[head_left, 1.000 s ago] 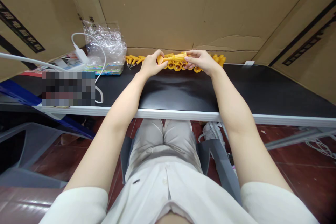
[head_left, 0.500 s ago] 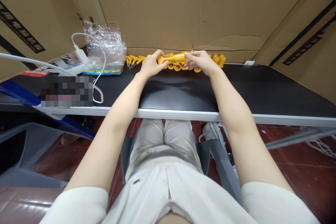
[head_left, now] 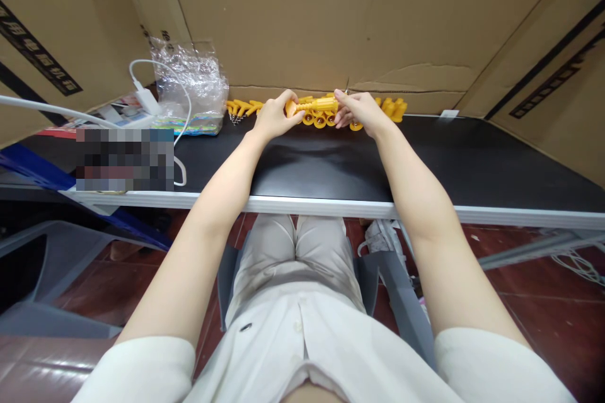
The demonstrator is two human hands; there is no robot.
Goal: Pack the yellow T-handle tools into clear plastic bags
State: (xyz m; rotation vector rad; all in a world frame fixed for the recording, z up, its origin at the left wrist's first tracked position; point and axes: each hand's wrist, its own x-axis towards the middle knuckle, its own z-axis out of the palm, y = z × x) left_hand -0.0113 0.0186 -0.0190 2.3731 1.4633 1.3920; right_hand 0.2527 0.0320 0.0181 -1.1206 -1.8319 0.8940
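A slim yellow plastic tool (head_left: pixel 324 103) lies sideways between my hands, just above the far side of the black table. It has a rounded end, a twisted neck and a ribbed barrel. My left hand (head_left: pixel 276 116) is closed round its rounded left end, thumb and forefinger pinching it. My right hand (head_left: pixel 362 112) pinches the tool's right end, its other fingers curled below. A thin pointed bit shows above those right fingertips. Yellow round-ended pieces (head_left: pixel 320 120) sit in a row behind and under the tool, partly covered by my hands.
More yellow pieces (head_left: pixel 394 109) lie right of my hand. Yellow handles with metal spirals (head_left: pixel 236 114) lie to the left. Beyond them are a clear plastic bag (head_left: pixel 191 85) and a white cable with plug (head_left: pixel 147 101). Cardboard walls (head_left: pixel 302 19) enclose the back and sides.
My right fingers have shifted slightly to the right along the tool, baring more of its barrel end. My left hand stays nearly in place.
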